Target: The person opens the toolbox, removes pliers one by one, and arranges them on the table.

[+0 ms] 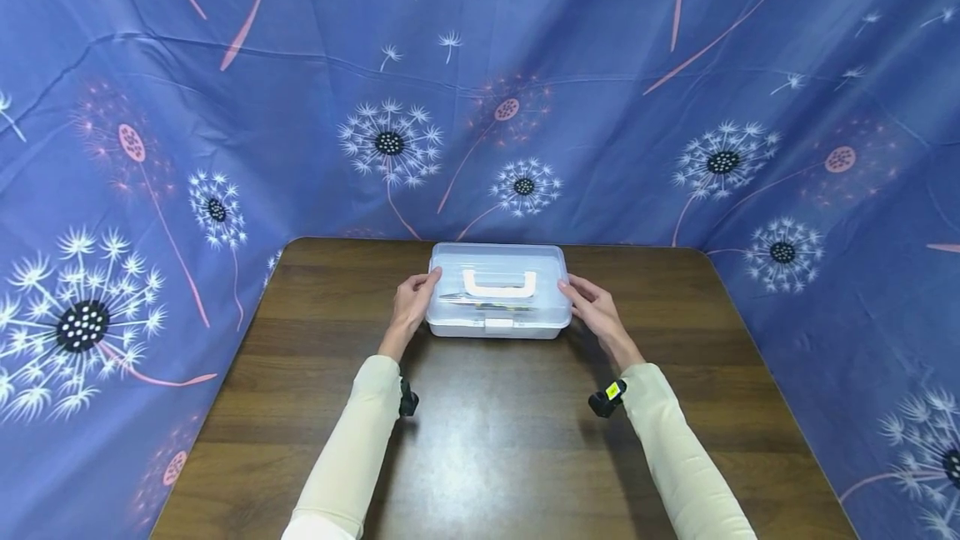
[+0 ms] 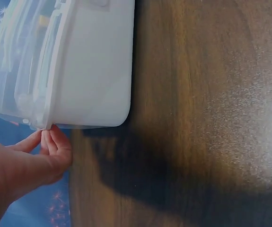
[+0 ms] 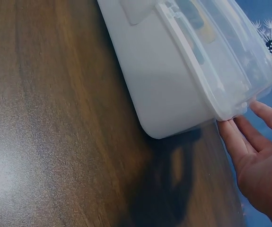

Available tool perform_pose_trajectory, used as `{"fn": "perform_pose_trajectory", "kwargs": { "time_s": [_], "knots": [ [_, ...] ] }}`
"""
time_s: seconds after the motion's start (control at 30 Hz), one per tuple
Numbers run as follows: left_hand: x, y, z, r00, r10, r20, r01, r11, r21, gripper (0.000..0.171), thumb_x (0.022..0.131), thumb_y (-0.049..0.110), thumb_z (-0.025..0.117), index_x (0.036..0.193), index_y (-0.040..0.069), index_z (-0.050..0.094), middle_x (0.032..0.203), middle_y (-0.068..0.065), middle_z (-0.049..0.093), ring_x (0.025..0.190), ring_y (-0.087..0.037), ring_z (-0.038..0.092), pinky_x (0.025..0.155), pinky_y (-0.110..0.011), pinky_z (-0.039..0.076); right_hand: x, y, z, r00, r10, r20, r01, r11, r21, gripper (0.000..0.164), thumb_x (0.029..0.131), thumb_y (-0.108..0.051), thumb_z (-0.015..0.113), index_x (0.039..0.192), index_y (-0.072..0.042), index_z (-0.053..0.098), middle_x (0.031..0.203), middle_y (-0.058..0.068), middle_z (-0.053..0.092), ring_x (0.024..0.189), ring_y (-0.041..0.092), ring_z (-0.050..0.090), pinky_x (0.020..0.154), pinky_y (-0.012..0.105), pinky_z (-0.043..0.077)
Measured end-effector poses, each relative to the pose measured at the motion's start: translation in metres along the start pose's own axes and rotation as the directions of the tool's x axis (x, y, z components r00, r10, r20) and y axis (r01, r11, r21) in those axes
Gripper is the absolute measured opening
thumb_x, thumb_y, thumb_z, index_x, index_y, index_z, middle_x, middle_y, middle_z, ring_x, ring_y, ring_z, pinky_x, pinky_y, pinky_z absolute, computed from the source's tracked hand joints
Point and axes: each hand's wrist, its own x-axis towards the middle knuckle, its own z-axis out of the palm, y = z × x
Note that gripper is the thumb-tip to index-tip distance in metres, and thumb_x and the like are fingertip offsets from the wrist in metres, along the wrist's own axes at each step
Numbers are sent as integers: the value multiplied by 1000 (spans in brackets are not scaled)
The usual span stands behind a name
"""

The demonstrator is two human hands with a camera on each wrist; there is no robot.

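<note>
A plastic storage box (image 1: 498, 328) with a clear lid (image 1: 495, 261), a white carry handle (image 1: 500, 290) and a white front latch (image 1: 498, 325) is at the far side of the table. Long thin items show blurred through the lid. My left hand (image 1: 412, 302) grips the box's left end, its curled fingertips (image 2: 55, 137) under the rim in the left wrist view. At the right end, my right hand (image 1: 596, 312) holds the box with the thumb up at the lid and the fingers (image 3: 232, 135) beneath the rim. The lid is closed.
The brown wooden table (image 1: 480, 440) has its back edge just behind the box. A blue dandelion-print cloth (image 1: 300, 132) hangs behind the table and along both sides. A black wrist camera (image 1: 606, 400) sits on the right wrist, another (image 1: 408, 398) on the left.
</note>
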Motion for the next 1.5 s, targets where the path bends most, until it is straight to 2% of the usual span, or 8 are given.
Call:
{"fn": "perform_pose_trajectory", "kwargs": {
  "time_s": [0.2, 0.4, 0.6, 0.83, 1.13, 1.37, 1.5],
  "knots": [
    [-3, -3, -6, 999, 9, 32, -8, 999, -36, 68, 95, 59, 61, 134, 3, 64, 130, -18, 63, 121, -30, 56, 107, -44, 42, -2, -1, 3, 1000, 26, -10, -26, 999, -35, 74, 97, -47, 69, 153, -3, 47, 152, 20, 49, 133, 30, 52, 99, 31, 53],
    [-13, -5, -8, 999, 23, 40, -18, 994, -106, 63, 99, 50, 63, 134, -2, 61, 127, -21, 61, 117, -30, 56, 105, -43, 44, -7, -2, 4, 999, 40, -1, -40, 999, -28, 71, 99, -41, 69, 153, -2, 46, 153, 22, 47, 132, 29, 52, 98, 30, 53],
    [-23, -11, -10, 999, 24, 44, -18, 991, -132, 63, 99, 48, 64, 134, -4, 61, 122, -20, 61, 112, -28, 55, 99, -39, 44, -29, -21, 10, 999, 45, -6, -45, 999, -31, 64, 101, -31, 67, 149, 5, 48, 149, 27, 49, 122, 21, 58, 93, 27, 55],
    [-36, -16, -10, 999, 25, 42, -19, 992, -127, 63, 99, 49, 63, 135, -3, 60, 124, -19, 60, 116, -30, 55, 102, -41, 44, -28, 6, 6, 999, 30, -24, -30, 999, 12, 66, 99, -38, 69, 149, 0, 50, 148, 24, 52, 113, 11, 61, 91, 24, 55],
    [-53, -23, -13, 999, 16, 44, -11, 992, -125, 68, 99, 51, 63, 138, -4, 56, 128, -21, 58, 120, -32, 54, 105, -45, 43, -47, 11, 7, 999, 15, -41, -16, 999, -28, 67, 98, -42, 70, 148, 0, 53, 144, 23, 55, 114, 14, 62, 90, 24, 56],
    [-68, -27, -16, 999, 14, 41, -8, 991, -132, 66, 99, 50, 64, 138, -2, 57, 127, -20, 60, 116, -30, 55, 100, -40, 45, -62, 15, 7, 999, 19, -49, -23, 996, -82, 68, 98, -47, 69, 148, -4, 53, 145, 20, 55, 120, 18, 60, 89, 23, 55],
    [-79, -30, -19, 999, 14, 44, -7, 990, -138, 66, 100, 49, 63, 140, -3, 55, 127, -20, 58, 113, -30, 56, 95, -36, 46, -71, 17, 9, 999, 16, -45, -19, 998, -66, 66, 98, -45, 69, 147, -4, 55, 144, 20, 57, 117, 15, 61, 88, 24, 56]
  ]
}}
